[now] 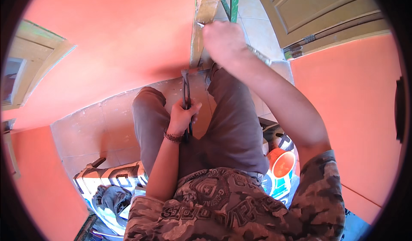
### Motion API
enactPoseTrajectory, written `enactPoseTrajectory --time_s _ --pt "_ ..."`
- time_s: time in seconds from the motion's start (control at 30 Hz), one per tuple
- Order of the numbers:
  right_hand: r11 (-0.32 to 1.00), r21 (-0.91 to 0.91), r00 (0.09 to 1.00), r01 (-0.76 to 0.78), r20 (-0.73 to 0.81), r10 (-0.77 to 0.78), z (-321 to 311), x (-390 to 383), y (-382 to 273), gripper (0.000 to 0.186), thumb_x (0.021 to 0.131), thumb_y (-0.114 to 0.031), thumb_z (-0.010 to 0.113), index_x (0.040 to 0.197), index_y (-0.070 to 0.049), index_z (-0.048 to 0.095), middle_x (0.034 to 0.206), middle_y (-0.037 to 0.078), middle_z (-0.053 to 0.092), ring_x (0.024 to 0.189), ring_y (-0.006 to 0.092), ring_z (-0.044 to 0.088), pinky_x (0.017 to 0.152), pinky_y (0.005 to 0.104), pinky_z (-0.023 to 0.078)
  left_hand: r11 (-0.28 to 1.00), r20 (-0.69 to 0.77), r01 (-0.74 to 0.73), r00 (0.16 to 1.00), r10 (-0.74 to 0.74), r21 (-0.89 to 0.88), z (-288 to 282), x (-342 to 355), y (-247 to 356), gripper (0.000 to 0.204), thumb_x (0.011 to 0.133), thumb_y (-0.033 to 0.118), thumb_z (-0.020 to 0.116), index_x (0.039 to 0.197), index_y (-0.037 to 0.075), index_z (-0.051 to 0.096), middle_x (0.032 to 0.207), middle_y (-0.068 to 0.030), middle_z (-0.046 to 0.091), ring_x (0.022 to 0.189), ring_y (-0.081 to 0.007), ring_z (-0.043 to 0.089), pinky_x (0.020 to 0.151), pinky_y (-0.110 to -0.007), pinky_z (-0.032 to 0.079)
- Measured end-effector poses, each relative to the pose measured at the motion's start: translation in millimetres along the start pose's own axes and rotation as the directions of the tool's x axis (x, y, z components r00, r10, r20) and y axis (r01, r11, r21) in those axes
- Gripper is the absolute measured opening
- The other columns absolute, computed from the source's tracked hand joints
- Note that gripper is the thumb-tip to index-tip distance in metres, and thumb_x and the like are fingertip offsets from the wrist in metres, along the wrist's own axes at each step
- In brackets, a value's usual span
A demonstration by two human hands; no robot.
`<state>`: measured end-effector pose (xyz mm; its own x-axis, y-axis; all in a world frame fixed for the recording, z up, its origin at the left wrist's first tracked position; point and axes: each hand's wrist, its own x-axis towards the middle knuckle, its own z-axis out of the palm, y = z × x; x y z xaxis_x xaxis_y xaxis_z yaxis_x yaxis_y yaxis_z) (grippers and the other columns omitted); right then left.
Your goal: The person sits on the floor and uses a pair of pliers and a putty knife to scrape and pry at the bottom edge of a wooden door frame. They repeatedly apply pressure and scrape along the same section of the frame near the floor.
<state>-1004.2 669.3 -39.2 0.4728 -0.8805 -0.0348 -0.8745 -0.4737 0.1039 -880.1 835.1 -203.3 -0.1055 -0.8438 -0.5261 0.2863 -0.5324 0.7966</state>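
My left hand (184, 117) is closed around the dark handles of a pair of pincers (186, 86), held upright between my knees with the head pointing away from me. My right hand (224, 39) is raised at the far side, its fingers closed against the yellowish wooden door frame (207, 7). A small shiny metal tip (200, 25) pokes out past its fingers onto the wood; the rest of that piece is hidden in the fist. Beyond my right wrist shows a pale, worn strip (259, 54) whose kind I cannot make out.
Coral-painted walls (116, 30) stand at left and right. A panelled wooden door (319, 9) is at the far right, near a green post (234, 3). Patterned seats flank me, with a dark cloth (112, 199) at left and an orange container (282, 163) at right.
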Motion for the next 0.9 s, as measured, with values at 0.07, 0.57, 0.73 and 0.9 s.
enactPoseTrajectory --time_s 0.07,0.57,0.73,0.9 --pt "0.983 0.145 0.989 -0.109 -0.080 0.122 1 -19 13 0.012 0.078 -0.010 0.058 0.080 -0.002 0.066 0.082 0.017 0.067 0.070 0.0306 0.067 0.063 0.0385 0.056 0.999 -0.017 -0.054 0.998 0.053 -0.008 2 -6 0 0.017 0.083 0.010 0.069 0.086 0.005 0.052 0.065 -0.0026 0.056 0.050 -0.0119 0.053 0.045 -0.025 0.042" --pt "-0.094 0.838 0.747 -0.537 0.421 -0.515 32 -134 -296 0.020 0.084 -0.020 0.068 0.087 0.000 0.066 0.074 0.004 0.063 0.062 0.0130 0.059 0.053 0.0294 0.046 0.860 -0.482 -0.501 0.780 0.399 -0.099 -59 -320 64 0.019 0.093 0.015 0.056 0.102 0.000 0.052 0.077 -0.0070 0.060 0.061 -0.0126 0.055 0.057 -0.023 0.043" --pt "0.061 0.808 0.472 -0.586 0.401 -0.785 46 -235 -417 0.019 0.087 -0.018 0.063 0.090 0.002 0.061 0.080 0.007 0.063 0.071 0.0142 0.060 0.060 0.0302 0.048 0.874 -0.621 -0.476 0.717 0.318 -0.102 -58 -391 8 0.024 0.098 0.018 0.047 0.108 -0.004 0.052 0.086 -0.0101 0.064 0.073 -0.0163 0.064 0.066 -0.027 0.050" --pt "0.307 0.677 0.074 -0.669 0.472 -0.879 122 -271 -445 0.023 0.090 -0.018 0.061 0.101 0.002 0.057 0.090 0.009 0.062 0.083 0.0144 0.060 0.070 0.0297 0.049 0.825 -0.635 -0.513 0.725 0.267 -0.239 -56 -394 -23 0.026 0.100 0.016 0.043 0.113 -0.006 0.051 0.094 -0.0108 0.065 0.075 -0.0146 0.067 0.069 -0.025 0.054"
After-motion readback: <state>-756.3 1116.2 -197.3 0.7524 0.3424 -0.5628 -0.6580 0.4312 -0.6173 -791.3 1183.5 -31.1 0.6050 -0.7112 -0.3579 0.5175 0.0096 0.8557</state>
